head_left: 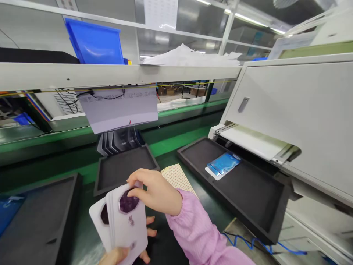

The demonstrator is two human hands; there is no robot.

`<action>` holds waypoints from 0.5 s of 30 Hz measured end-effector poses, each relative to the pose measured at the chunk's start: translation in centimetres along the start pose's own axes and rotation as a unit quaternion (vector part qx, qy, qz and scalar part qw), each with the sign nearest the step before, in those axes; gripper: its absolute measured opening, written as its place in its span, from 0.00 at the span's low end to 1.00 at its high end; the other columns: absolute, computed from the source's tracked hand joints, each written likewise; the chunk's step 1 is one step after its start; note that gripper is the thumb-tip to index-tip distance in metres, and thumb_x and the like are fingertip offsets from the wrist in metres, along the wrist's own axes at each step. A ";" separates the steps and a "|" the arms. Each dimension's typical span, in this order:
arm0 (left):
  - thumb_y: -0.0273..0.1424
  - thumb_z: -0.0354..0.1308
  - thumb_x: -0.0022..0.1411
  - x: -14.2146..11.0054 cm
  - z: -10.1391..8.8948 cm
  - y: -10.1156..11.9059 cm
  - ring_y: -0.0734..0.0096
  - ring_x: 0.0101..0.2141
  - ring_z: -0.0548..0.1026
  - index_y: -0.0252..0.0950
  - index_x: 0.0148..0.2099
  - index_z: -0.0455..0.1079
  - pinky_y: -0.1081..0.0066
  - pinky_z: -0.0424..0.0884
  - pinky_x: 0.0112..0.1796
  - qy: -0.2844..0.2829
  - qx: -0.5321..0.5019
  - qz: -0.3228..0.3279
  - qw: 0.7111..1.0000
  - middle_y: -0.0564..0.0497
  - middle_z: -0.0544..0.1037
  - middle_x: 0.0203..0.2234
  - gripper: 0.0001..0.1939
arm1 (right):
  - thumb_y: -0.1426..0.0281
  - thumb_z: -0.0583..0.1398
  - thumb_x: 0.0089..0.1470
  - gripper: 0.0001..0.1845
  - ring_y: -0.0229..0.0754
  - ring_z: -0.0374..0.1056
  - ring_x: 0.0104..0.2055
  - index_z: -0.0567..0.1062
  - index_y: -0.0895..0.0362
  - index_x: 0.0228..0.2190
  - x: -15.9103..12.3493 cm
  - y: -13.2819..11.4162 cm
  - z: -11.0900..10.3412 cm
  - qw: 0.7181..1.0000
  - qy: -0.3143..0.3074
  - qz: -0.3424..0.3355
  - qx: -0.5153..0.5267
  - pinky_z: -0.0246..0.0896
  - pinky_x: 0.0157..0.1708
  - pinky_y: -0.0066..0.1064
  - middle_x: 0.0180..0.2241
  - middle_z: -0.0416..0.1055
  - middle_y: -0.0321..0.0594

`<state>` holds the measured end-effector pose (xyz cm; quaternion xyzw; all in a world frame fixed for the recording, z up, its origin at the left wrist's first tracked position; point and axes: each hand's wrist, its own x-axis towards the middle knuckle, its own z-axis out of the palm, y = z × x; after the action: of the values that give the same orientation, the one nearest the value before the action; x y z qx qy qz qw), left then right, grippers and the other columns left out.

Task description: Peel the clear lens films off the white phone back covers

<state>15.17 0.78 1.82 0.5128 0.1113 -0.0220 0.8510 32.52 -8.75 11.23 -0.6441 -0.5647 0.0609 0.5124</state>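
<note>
At lower centre, I see the left hand (pixel 117 255) gripping thin white rounded-corner cards with dark octagonal patches (pixel 139 215), the right hand (pixel 157 190) pinching their top edge.

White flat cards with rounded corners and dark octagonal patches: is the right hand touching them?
Touching. The head view shows the right hand at the white cards' top edge, its thumb resting over the front card's dark octagonal patch.

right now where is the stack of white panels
The stack of white panels is low in the head view, left of centre, held by the left hand and right hand, left of the perforated board.
</note>
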 end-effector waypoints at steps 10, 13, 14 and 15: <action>0.34 0.51 0.52 -0.8 1.1 -2.3 0.62 0.29 0.76 0.28 0.55 0.64 0.65 0.69 0.33 -0.024 -0.018 0.053 0.998 0.34 0.74 0.44 0.28 | 0.78 0.59 0.49 0.07 0.38 0.68 0.37 0.69 0.54 0.30 -1.7 -0.8 0.3 0.999 -0.007 0.033 0.010 0.63 0.40 0.30 0.38 0.71 0.37; 0.32 0.52 0.52 -0.7 1.4 -2.2 0.66 0.28 0.76 0.32 0.55 0.65 0.67 0.71 0.32 -0.021 -0.008 0.069 0.997 0.36 0.73 0.46 0.26 | 0.78 0.59 0.49 0.06 0.40 0.69 0.38 0.69 0.54 0.29 -2.0 -1.0 0.2 1.000 -0.006 0.029 -0.004 0.64 0.39 0.32 0.38 0.72 0.38; 0.32 0.53 0.52 -0.7 1.6 -2.2 0.66 0.28 0.75 0.33 0.54 0.66 0.67 0.71 0.31 -0.019 -0.005 0.075 0.997 0.36 0.73 0.46 0.26 | 0.77 0.59 0.49 0.06 0.41 0.69 0.37 0.69 0.54 0.29 -2.1 -1.0 0.2 1.000 -0.005 0.028 -0.009 0.64 0.39 0.32 0.38 0.72 0.38; 0.32 0.53 0.52 -0.7 1.7 -2.1 0.66 0.28 0.75 0.34 0.54 0.66 0.67 0.71 0.30 -0.018 -0.001 0.081 0.997 0.37 0.73 0.47 0.25 | 0.77 0.60 0.48 0.06 0.41 0.69 0.36 0.69 0.54 0.29 -2.1 -1.1 0.2 1.000 -0.005 0.027 -0.013 0.65 0.39 0.33 0.38 0.72 0.38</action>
<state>14.43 -1.74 0.92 0.5187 0.0540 0.0376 0.8524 30.94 -10.48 10.89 -0.6655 -0.5505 0.0704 0.4992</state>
